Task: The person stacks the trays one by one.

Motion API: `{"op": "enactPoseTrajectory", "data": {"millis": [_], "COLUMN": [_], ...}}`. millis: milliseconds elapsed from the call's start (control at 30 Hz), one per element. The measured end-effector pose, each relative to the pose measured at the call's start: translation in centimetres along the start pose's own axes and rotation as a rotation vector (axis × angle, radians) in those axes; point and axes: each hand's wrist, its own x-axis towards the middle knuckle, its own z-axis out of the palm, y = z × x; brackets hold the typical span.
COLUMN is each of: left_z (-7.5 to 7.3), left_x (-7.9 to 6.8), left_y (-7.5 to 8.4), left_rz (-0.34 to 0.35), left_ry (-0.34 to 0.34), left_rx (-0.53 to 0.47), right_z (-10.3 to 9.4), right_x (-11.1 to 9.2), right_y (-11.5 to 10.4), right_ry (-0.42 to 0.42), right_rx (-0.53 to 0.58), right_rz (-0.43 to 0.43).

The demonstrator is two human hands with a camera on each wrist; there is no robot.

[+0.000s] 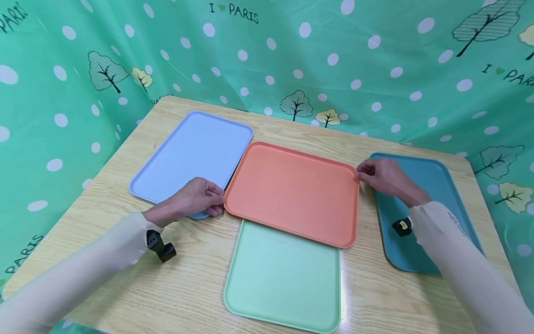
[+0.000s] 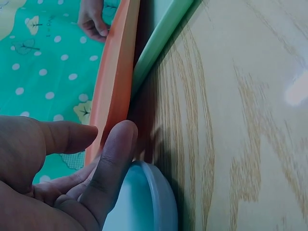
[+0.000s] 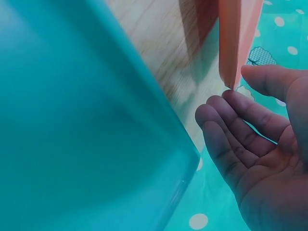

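The left hand (image 1: 199,199) pinches the orange tray (image 1: 294,195) at its near left corner, and the right hand (image 1: 383,175) pinches its far right corner, thumb and fingers curled about the rim. The orange tray is mid-tabletop (image 1: 187,283), overlapping the green tray (image 1: 285,280) by the near edge, between the lavender tray (image 1: 200,148) towards the far left corner and the teal tray (image 1: 425,174) along the right edge.

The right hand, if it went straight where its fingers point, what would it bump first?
The orange tray, most likely. The right hand seems to hold its far right corner, so it would push into that edge straight away; exact depth is unclear.
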Motion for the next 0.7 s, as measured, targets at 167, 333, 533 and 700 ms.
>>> {"op": "enactPoseTrajectory", "data": {"millis": [167, 333, 533, 700], "left_z": [0.1, 0.3, 0.5, 0.6], "left_x": [0.1, 0.2, 0.3, 0.3], "left_y": [-0.1, -0.1, -0.2, -0.3], "left_rz": [-0.011, -0.026, -0.04, -0.042], "left_ry": [0.004, -0.002, 0.011, 0.017], "left_rx": [-0.016, -0.042, -0.069, -0.089], "right_z": [0.2, 0.4, 0.7, 0.8], "right_x": [0.9, 2.1, 3.3, 3.9], "right_y": [0.0, -0.3, -0.8, -1.0], "right_ry": [-0.005, -0.028, -0.086, -0.108], "right_rx": [0.031, 0.057, 0.118, 0.152], "right_rz": [0.006, 0.032, 0.055, 0.059]}}
